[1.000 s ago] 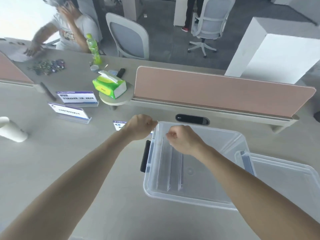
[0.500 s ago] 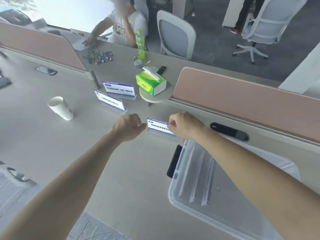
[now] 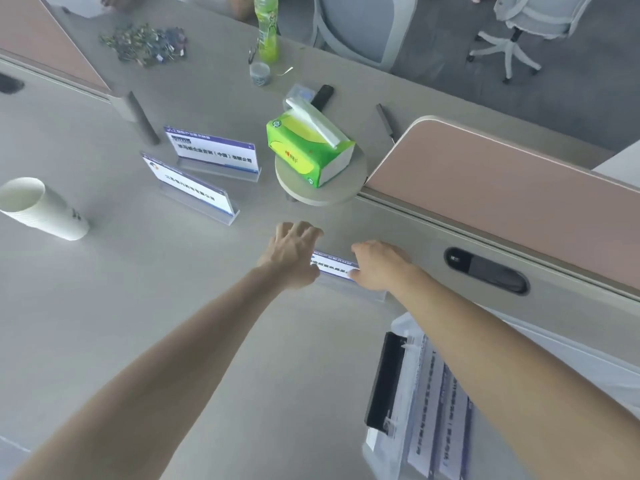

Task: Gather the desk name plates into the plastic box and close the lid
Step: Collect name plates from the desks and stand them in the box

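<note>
Now both hands reach to one desk name plate [image 3: 334,266] that stands on the grey worktop [image 3: 138,289], just beyond the far left corner of the clear plastic box [image 3: 415,393]. The left hand [image 3: 294,254] lies over the plate's left end with its fingers spread and loosely curled; whether they have closed on it cannot be told. The right hand [image 3: 375,265] covers the right end, fingers bent down around the top edge, thumb at the front face. Only a strip of the white and blue card shows between the two hands. Inside the box, near right, plates already lie flat. Two more name plates stand further left: a near one [image 3: 188,187] and a far one [image 3: 214,152]. A green tissue box [image 3: 308,150] sits on a round stand behind them, and a paper cup [image 3: 41,209] is at the far left.
</note>
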The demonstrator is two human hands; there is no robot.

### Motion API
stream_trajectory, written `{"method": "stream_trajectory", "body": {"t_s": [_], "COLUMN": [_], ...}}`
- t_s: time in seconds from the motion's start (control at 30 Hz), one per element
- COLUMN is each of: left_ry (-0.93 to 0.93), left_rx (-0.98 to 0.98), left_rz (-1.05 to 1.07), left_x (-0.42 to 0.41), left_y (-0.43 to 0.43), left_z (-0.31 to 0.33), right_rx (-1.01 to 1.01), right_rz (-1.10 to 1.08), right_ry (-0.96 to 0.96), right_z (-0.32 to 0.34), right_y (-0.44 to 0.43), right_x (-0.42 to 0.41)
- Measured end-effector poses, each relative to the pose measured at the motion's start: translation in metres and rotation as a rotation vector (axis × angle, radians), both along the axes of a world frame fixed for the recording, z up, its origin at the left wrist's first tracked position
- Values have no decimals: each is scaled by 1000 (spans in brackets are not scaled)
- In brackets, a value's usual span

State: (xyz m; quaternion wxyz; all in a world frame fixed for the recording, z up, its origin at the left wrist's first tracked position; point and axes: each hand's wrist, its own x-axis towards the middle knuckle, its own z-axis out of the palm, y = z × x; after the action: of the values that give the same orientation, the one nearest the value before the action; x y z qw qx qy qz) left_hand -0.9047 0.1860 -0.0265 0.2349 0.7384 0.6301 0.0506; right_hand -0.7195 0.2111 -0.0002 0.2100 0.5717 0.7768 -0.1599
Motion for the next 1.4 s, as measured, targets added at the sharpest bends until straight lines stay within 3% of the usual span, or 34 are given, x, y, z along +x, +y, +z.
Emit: {"method": "stream_trajectory", "body": {"t_s": [0.23, 0.53, 0.93, 1.13, 1.4], "left_ry": [135, 116, -51, -7, -7], "left_rx": [-77, 149, 492, 633, 856], "left_rz": [-174, -191, -43, -151, -444], "left_x": [6, -12, -22, 4, 89], "left_y": [16, 10, -41, -82, -136], "left_z": [-19, -14, 75, 123, 172], "right_rx": [-106, -89, 228, 293, 334], "right_rz": [12, 51, 261, 176, 35], "right_ry": [-65, -30, -8, 58, 171], "right_z": [-23, -3, 102, 150, 183], "right_y": [10, 10, -37, -97, -204], "right_x": [-3, -14, -18, 16, 102]}}
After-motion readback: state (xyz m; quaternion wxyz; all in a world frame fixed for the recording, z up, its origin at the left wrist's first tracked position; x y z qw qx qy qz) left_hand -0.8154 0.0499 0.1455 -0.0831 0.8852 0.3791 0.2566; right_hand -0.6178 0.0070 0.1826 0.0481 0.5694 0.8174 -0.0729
